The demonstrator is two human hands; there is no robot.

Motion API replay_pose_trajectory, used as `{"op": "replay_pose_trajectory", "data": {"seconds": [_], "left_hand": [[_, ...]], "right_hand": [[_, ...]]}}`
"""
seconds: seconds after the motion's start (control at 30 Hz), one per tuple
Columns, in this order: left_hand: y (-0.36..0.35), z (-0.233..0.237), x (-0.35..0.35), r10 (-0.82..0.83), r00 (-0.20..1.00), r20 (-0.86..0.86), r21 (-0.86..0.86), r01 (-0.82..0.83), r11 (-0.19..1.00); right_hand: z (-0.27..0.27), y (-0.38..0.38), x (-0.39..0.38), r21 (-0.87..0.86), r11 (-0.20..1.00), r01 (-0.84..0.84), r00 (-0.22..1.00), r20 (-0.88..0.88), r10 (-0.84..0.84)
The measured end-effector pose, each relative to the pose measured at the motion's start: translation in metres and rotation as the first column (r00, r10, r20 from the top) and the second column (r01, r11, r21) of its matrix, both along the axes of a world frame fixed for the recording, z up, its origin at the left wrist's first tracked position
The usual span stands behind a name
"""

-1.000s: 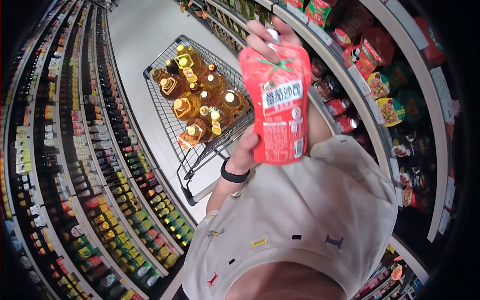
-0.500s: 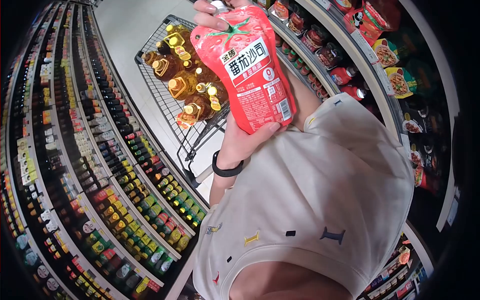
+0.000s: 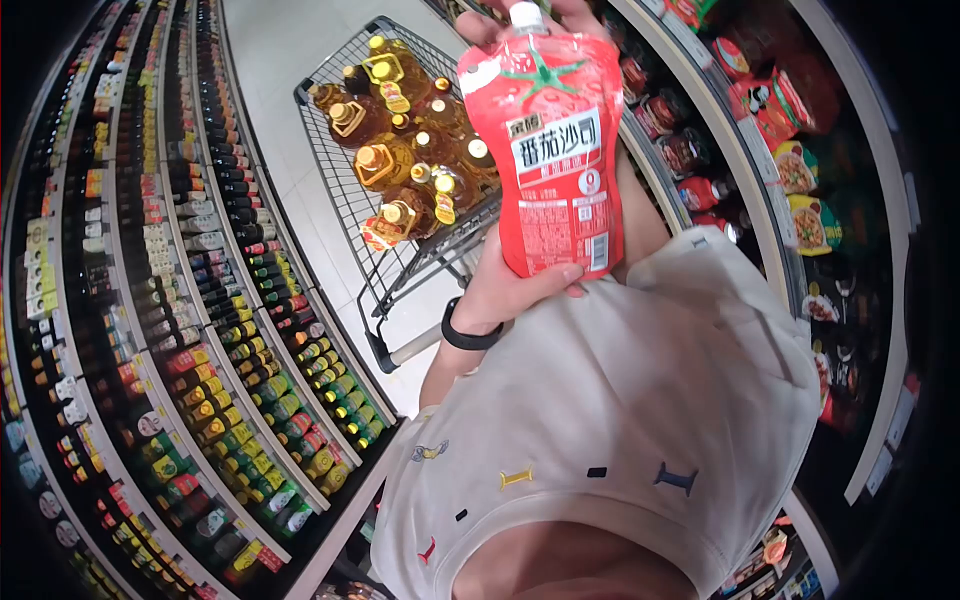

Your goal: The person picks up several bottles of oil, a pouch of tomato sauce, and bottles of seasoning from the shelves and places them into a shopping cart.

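A red pouch [image 3: 560, 160] with a white cap, a green tomato-leaf print and a white label stands upright before my chest. At its lower end my left hand [image 3: 520, 288] grips the bottom edge, thumb on the front; a black band [image 3: 470, 335] circles that wrist. My right hand [image 3: 572, 14] is at the pouch's top, fingers showing on both sides of the cap, its palm hidden behind the pouch. The printed front with its barcode faces me.
A wire shopping cart [image 3: 335, 165] holding several large oil bottles [image 3: 385, 160] stands beyond my left arm. Shelves of bottles [image 3: 270, 390] line the left side. On the right, shelves carry packets [image 3: 797, 167] and jars. Pale floor [image 3: 285, 120] shows beside the cart.
The pouch has turned more upright and shifted right in view with both hands. The finger that lay over its top front is now off the leaf print. Cart and shelves have shifted in view.
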State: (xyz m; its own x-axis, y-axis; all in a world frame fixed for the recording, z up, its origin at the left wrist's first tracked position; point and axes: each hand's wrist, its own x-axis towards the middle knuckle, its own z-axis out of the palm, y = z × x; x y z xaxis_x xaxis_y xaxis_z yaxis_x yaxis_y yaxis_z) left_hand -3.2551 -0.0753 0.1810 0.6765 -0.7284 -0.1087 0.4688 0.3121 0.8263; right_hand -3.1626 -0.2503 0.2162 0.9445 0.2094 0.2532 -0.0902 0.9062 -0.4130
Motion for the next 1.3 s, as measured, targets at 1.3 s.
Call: {"op": "replay_pose_trajectory", "data": {"seconds": [1.3], "left_hand": [[0.126,-0.252,0.181,0.858,0.504,-0.098,0.274,-0.816,0.51]], "right_hand": [[-0.182,0.209,0.155,-0.928,0.373,0.023,0.987,-0.038,-0.157]]}}
